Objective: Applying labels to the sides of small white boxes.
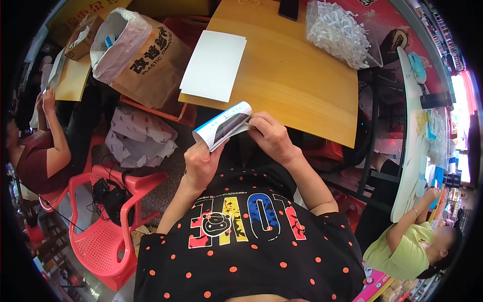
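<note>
Between my hands, in front of the table's near edge, is a curled printed paper sheet (227, 122) with a blue edge and a dark picture. My left hand (200, 160) grips its lower left end, with part of the fingers hidden behind the paper. My right hand (271, 135) pinches the right side of the sheet between thumb and fingers. A stack of white paper sheets (214, 65) lies on the wooden table (287, 75) just beyond the curled sheet.
A clear bin of shredded white paper (339, 35) and a dark phone (289, 8) are on the table. At left stand a large brown paper sack (156, 70), a white plastic bag (141, 136) and a red chair (103, 236). People work at left (45, 156) and right (402, 246).
</note>
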A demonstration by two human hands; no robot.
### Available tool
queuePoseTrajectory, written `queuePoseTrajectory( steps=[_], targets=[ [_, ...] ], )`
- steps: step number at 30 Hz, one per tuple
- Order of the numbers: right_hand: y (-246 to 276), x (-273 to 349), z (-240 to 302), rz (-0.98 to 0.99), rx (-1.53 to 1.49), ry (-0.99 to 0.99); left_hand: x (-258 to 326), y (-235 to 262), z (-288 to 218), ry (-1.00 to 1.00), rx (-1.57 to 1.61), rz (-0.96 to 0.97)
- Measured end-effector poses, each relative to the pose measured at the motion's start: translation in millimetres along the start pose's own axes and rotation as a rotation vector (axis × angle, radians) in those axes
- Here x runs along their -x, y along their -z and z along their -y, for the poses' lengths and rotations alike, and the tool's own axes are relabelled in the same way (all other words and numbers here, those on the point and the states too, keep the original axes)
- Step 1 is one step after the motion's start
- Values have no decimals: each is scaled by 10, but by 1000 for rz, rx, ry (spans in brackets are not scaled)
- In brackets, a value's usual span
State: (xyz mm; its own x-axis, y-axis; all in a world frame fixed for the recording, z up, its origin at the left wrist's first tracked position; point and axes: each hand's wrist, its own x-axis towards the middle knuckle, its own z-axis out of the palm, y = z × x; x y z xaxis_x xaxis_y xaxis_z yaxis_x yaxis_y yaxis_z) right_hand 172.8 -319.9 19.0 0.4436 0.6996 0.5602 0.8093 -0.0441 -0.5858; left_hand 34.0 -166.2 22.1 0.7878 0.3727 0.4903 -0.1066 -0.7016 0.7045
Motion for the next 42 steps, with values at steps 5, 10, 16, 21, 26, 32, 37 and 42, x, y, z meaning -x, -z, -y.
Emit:
queuePoseTrajectory(
  steps=[5,10,16,21,26,32,37,42],
  targets=[
    [179,-40,83,121,-343,-505,8,54,8,-102,-48,2],
    [295,-50,-59,168,-496,-737,10,91,27,-93,-62,33],
    [384,-93,-122,375,-547,-733,-25,120,52,-214,-99,64],
    [398,-77,-208,476,-601,-758,-22,146,100,-278,-96,136],
    [340,-20,-249,494,-626,-764,15,147,169,-309,-102,186],
    [297,-66,-174,540,-524,-763,18,136,193,-315,-110,184],
    [247,-41,-160,489,-486,-739,21,172,223,-318,-120,186],
    [210,-40,-98,361,-519,-768,52,178,243,-297,-143,144]
  ],
)
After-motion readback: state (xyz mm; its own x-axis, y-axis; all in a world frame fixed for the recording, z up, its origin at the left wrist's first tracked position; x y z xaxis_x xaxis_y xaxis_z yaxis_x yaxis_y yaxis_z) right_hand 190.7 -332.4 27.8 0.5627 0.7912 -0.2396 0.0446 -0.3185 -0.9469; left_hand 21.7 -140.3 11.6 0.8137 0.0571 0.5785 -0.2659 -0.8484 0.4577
